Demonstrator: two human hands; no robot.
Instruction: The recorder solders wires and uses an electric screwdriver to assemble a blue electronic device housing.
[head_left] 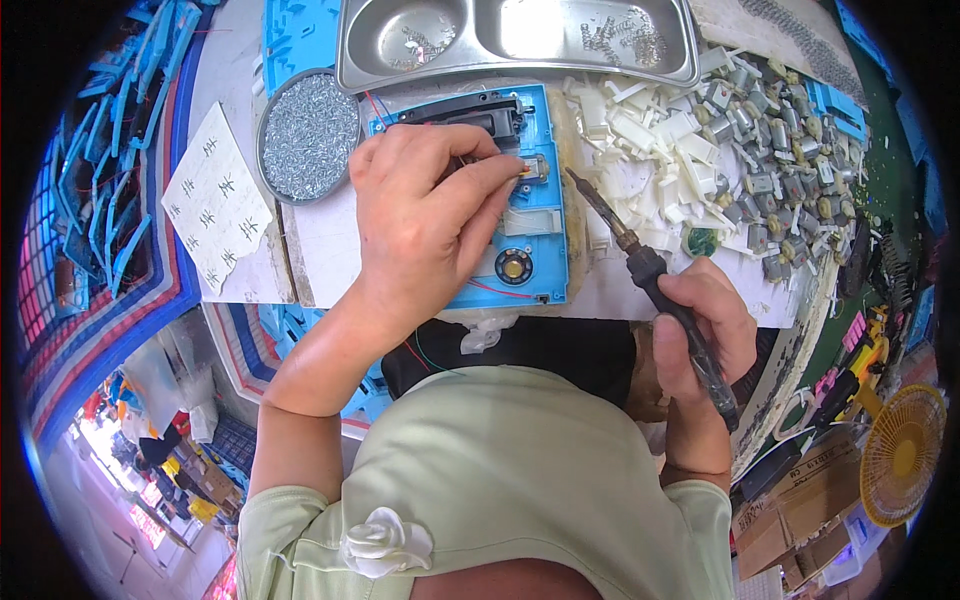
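My left hand (pixel 425 195) reaches over a blue plastic housing (pixel 556 272), its thumb and fingertips pinched together beside a small silver motor (pixel 539 170) seated in it. What the pinch holds is too small to make out. A soldering iron (pixel 648 266) with a dark grip is held in my right hand (pixel 712 320). Its tip points up and left, just right of the housing and apart from it. In the housing's lower part sits a round speaker (pixel 514 266), with a whitish strip (pixel 532 221) above it. Red wires show near the lower edge; my left hand hides the housing's left side.
A grey round tray (pixel 268 165) of small screws lies left of the housing. Behind stands a divided metal tray (pixel 470 72) with springs. White plastic parts (pixel 635 130) and small motors (pixel 765 185) pile up on the right. Marked paper (pixel 215 205) lies left; a yellow fan (pixel 902 455) stands lower right.
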